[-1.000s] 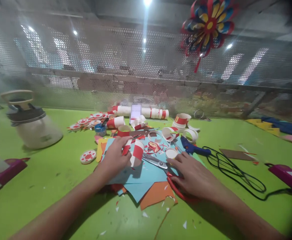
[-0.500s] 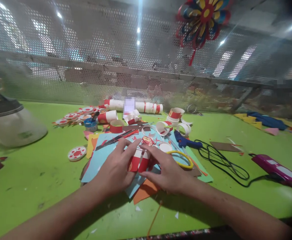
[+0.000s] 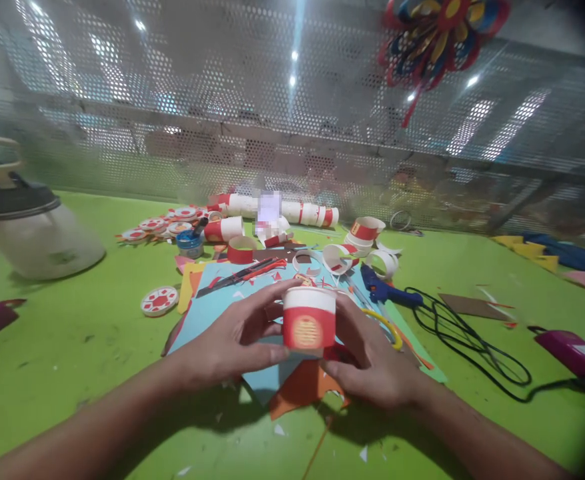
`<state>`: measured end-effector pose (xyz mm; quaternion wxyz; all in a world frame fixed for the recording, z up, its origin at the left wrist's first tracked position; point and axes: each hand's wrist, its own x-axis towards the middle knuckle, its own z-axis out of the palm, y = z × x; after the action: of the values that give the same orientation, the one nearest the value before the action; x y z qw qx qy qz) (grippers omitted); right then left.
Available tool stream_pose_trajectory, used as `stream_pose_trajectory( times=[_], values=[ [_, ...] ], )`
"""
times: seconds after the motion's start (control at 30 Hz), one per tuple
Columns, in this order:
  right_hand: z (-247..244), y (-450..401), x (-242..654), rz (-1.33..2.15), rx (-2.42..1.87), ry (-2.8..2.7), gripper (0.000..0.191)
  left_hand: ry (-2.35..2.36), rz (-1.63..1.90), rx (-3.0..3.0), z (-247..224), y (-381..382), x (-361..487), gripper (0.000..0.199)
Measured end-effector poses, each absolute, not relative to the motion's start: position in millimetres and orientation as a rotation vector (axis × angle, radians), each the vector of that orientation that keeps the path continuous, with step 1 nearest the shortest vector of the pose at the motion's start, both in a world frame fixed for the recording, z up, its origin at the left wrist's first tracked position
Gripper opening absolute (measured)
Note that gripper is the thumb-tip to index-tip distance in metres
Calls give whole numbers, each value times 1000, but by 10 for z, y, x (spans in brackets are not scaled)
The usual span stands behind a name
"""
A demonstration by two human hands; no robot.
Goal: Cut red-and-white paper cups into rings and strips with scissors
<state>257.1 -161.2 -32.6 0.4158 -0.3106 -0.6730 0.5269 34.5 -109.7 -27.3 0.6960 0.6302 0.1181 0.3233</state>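
A red and white paper cup piece [image 3: 309, 320] with a gold round pattern is held up between both hands, its white rim on top. My left hand [image 3: 242, 333] grips its left side, thumb near the lower edge. On the right side my right hand [image 3: 372, 353] has its fingers behind the piece and its thumb below. Under the hands lie light blue paper [image 3: 212, 320] and an orange sheet [image 3: 297, 390]. Yellow-handled scissors [image 3: 389, 327] are partly hidden by my right hand.
Craft knives [image 3: 242, 275] lie behind my left hand. A blue glue gun [image 3: 387, 290] with a black cable sits right. Farther back are cut cup rings [image 3: 339, 259], a blue jar [image 3: 189, 244] and a long cup tube [image 3: 292, 211]. A large jug [image 3: 47, 233] stands left.
The cup piece, earlier low between the hands and showing a split, is now raised and turned with its gold pattern facing me. The hands have moved apart around it. The view has shifted slightly.
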Motion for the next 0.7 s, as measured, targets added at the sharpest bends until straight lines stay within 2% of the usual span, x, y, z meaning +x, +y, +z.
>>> stream_pose_trajectory(
  times=[0.2, 0.43, 0.5, 0.6, 0.7],
  values=[
    [-403, -1603, 2554, 1237, -971, -1679, 64, 447, 697, 1335, -270, -1052, 399, 53],
    [-457, -1617, 2559, 996, -1212, -1749, 61, 480, 613, 1233, -250, -1087, 457, 48],
    [-468, -1623, 2543, 842, -1218, -1811, 54, 516, 595, 1153, -264, -1109, 454, 54],
    [-460, -1624, 2507, 599, -1148, -1915, 42, 608, 600, 1028, -294, -1121, 436, 73],
    [-454, -1614, 2494, 469, -1139, -1958, 52, 636, 641, 988, -293, -1106, 421, 86]
  ],
)
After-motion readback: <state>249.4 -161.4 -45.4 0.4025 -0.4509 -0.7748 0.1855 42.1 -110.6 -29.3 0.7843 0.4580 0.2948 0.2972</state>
